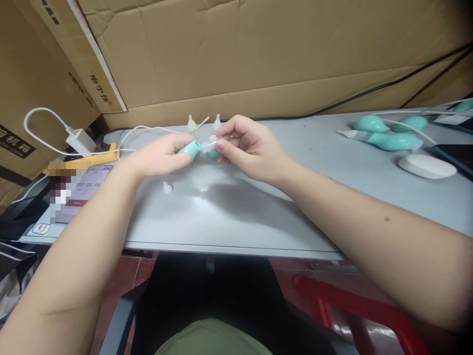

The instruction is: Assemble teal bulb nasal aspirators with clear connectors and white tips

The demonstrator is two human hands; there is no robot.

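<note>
My left hand (157, 157) is closed around a teal rubber bulb (192, 149), its round open end turned to the right. Just beside that opening, my right hand (254, 148) pinches a clear plastic nozzle (209, 145) between thumb and fingers. A narrow gap appears to separate the two parts. Partly hidden below the right fingers is another teal piece (213, 154). Behind the hands stand two whitish soft tips, a left tip (190, 124) and a right tip (217, 121). A third small tip (167, 187) lies on the grey table (236, 229) nearer to me.
Several teal bulbs (370, 123) and a white oval object (427, 166) are at the right. A phone (86, 190) with a running timer and a white charger (82, 143) with cables are at the left. Cardboard (258, 54) walls the back. A red stool (332, 296) stands below.
</note>
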